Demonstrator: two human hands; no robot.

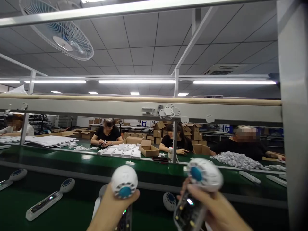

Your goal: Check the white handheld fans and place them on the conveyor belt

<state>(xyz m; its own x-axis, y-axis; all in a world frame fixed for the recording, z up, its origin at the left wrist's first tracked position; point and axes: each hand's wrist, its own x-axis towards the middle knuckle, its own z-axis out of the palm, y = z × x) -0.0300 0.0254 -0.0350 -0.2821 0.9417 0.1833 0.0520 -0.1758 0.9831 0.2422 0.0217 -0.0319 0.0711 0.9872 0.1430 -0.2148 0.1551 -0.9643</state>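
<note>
Fan badge: too small to read. Your L hand is wrapped round the white-headed device, blue disc facing you, handle lit. Your R hand grips the 2nd device, blurred, circuit bd showing. Both held heads-up, apart, over the green belt; similar units lie there.

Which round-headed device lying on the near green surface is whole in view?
Second device from the left: the leftmost one is cut off by the frame, the others partly hidden.
</note>
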